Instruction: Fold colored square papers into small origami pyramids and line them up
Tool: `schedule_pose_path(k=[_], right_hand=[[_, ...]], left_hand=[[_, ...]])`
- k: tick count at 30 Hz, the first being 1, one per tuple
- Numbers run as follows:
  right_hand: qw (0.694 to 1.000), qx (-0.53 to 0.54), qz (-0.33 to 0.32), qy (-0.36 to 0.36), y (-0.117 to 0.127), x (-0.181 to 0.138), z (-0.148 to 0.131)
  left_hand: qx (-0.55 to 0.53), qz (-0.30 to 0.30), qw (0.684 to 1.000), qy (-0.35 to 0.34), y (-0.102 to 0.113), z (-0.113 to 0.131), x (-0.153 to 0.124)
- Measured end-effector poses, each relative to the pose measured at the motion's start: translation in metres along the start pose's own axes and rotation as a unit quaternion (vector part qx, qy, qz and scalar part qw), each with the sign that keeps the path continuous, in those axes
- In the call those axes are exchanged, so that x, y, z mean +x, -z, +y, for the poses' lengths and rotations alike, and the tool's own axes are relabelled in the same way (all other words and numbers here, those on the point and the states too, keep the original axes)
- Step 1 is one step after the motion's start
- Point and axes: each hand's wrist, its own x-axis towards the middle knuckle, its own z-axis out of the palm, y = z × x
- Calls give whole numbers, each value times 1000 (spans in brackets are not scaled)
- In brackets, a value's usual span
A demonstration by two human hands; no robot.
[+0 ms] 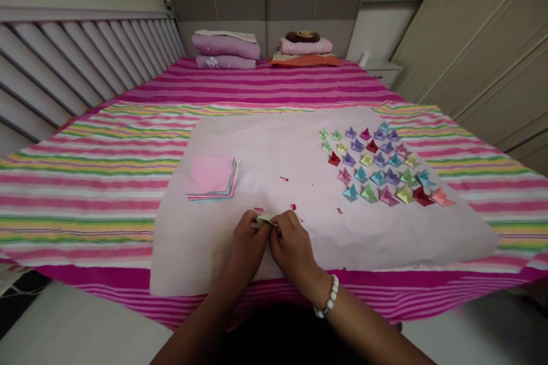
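Between my two hands is a small piece of pale green folded paper, partly hidden by my fingers. My left hand pinches its left side, and my right hand is closed on its right end. Both hands are close together over a large white sheet. A few red paper scraps lie just beyond my fingertips. To the left sits a stack of square coloured papers, pink on top. Rows of small folded paper boats in many colours stand at the right of the sheet.
The white sheet lies on a bed with a striped cover. Folded purple bedding and a pink pile stand at the headboard. A slatted rail runs along the left, and a wardrobe stands at the right.
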Motion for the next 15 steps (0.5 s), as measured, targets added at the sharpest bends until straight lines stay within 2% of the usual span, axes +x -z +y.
schedule_pose_path(k=[3, 7, 15], right_hand=[[1000, 10, 6, 8, 0, -1, -2], [998, 51, 20, 4, 0, -1, -2], [980, 182, 52, -58, 8, 8, 0]], left_hand=[[16, 8, 1000, 1, 1, 0, 1], [-24, 5, 1000, 4, 2, -1, 4], [-117, -114, 986, 31, 5, -3, 3]])
